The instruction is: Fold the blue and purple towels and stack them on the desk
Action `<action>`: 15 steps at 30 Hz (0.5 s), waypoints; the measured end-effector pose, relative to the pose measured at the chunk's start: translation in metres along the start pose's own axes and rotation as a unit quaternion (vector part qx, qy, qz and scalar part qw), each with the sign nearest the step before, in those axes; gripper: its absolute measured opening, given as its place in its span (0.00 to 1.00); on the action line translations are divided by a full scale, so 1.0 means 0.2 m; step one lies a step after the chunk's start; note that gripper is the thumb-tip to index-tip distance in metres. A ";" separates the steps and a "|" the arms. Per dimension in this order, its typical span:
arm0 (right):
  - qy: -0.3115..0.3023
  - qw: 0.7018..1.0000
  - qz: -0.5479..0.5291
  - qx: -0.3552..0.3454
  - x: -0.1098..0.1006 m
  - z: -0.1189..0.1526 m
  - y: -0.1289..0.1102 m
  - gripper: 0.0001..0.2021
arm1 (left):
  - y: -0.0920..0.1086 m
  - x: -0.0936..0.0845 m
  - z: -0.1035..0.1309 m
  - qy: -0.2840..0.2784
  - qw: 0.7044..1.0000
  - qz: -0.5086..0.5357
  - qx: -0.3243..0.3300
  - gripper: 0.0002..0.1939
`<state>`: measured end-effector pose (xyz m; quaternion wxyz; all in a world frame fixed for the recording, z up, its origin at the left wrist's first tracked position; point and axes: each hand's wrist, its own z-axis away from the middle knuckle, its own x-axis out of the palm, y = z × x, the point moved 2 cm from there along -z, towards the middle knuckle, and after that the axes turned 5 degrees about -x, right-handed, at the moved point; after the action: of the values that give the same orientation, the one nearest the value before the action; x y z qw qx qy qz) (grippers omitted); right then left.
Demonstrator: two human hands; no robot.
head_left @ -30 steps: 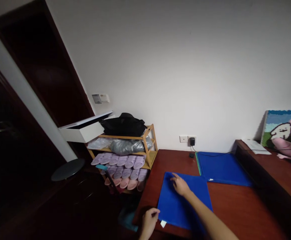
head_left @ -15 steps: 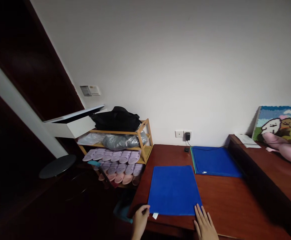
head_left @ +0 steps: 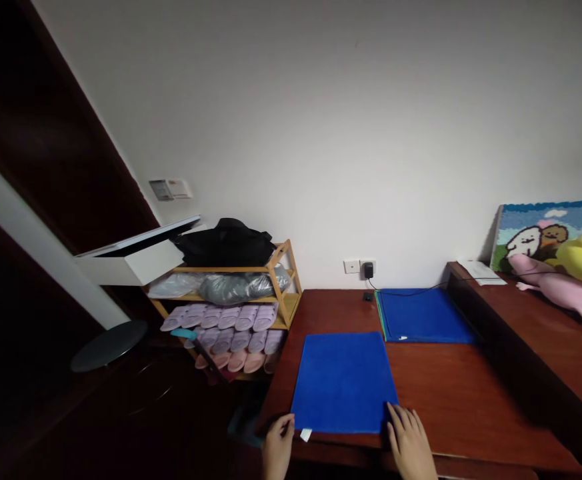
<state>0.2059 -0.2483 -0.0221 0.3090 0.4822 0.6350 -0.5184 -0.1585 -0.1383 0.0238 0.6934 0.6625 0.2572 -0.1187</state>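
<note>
Blue cloth (head_left: 343, 381) lies flat on the worktop (head_left: 451, 407), near edge almost at the worktop's front lip, small white tag (head_left: 305, 435) sticking out at its near-left corner. My left hand (head_left: 277, 453) is at that near-left corner, fingers curled at the cloth edge just beside the tag; cannot tell if the grip actually pinches fabric or only touches it. My right hand (head_left: 411, 445) is at the near-right corner, fingers spread flat, open, tips on the cloth edge, holding nothing. Behind it, well apart, a second blue stack (head_left: 421, 315) with a green edge sits against the wall by the socket and charger (head_left: 368, 270). Left of the worktop: wooden shoe rack (head_left: 285, 293) with rows of slippers (head_left: 225, 330), black bag (head_left: 227, 243) on top. Plush toys (head_left: 565, 277) on the raised ledge to the right. Risk, my guess: the cloth sits so close to the lip that an uneven pull from one corner could skew it or drag it off the front; a flat right palm may slide rather than hold.
</note>
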 end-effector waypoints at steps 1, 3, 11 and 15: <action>-0.002 1.000 0.004 0.009 -0.03 -0.06 -0.02 0.28 | 0.01 0.00 0.00 0.003 1.000 -0.001 0.005 0.27; -0.033 0.999 0.010 0.029 -0.05 -0.17 -0.04 0.30 | 0.02 0.00 0.01 0.013 1.000 -0.005 0.013 0.27; -0.080 0.996 0.010 0.044 0.11 -0.08 0.00 0.33 | -0.09 -0.03 0.02 0.039 0.998 -0.028 0.027 0.22; -0.078 0.995 0.006 0.056 0.07 -0.13 0.01 0.34 | -0.13 -0.04 0.04 0.049 0.997 -0.053 0.039 0.21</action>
<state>0.2069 -0.2195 -0.0276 0.3333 0.4605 0.5759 -0.5875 -0.1758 -0.1488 0.0057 0.6463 0.6796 0.3206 -0.1327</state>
